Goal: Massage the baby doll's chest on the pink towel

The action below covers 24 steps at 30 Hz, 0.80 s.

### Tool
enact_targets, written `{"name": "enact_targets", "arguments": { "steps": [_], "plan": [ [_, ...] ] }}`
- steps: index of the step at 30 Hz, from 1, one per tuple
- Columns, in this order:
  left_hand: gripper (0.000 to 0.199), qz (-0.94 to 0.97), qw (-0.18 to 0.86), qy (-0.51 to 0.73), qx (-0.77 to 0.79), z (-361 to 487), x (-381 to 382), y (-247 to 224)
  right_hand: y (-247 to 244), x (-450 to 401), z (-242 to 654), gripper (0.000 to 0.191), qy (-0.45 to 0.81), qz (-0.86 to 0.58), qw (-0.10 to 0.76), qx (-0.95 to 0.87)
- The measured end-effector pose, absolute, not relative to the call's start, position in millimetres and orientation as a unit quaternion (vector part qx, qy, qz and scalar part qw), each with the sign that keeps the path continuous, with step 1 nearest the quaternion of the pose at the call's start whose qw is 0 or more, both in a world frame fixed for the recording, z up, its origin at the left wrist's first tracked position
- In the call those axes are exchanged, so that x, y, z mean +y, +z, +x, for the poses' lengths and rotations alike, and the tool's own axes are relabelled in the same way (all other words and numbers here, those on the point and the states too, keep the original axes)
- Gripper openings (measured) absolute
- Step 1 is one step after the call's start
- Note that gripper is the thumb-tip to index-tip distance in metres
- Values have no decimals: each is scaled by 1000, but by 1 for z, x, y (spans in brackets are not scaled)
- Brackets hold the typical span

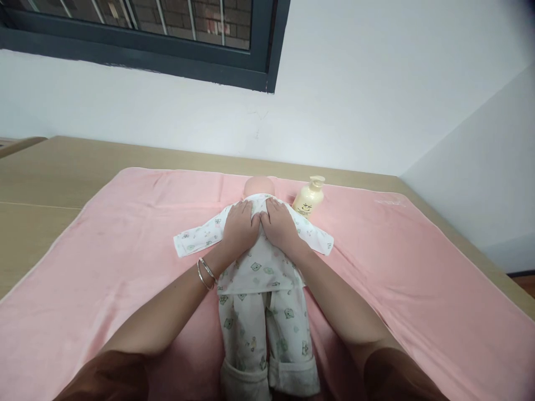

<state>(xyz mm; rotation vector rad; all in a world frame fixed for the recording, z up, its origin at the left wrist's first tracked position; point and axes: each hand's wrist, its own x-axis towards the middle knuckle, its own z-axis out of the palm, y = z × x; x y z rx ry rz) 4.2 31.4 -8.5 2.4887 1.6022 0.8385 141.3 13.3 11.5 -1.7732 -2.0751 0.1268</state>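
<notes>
A baby doll [259,186] in a white printed top [257,266] and matching trousers [288,320] lies stretched out in front of me. Its bare head points away, no face shows, and its sleeves spread to both sides. My left hand [242,225] rests flat on the upper left of its torso, with bangles on the wrist. Beside it, my right hand [281,224] lies flat on the upper right, thumbs meeting near the middle. Both hands are open, fingers extended over the cloth. Just beyond the right sleeve stands a pale yellow pump bottle [309,198].
A pink blanket [137,250] covers much of the wooden table [83,161] under the doll. Behind the table is a white wall [343,100] with a dark-framed window [267,61] at upper left. Another wall meets it at the right.
</notes>
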Motion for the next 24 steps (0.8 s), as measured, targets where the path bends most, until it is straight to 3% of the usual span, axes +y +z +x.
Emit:
{"name": "enact_targets", "arguments": {
  "steps": [12,18,24],
  "plan": [
    [41,807,-8,251,534,12,1,3,24,14,152,48,42,-601,142,-785],
    [27,837,60,226,494,-3,23,14,24,-15,127,53,-31,-637,98,-764],
    [27,824,84,222,515,-7,38,11,18,-29,118,54,-77,-621,94,-775]
  ]
}}
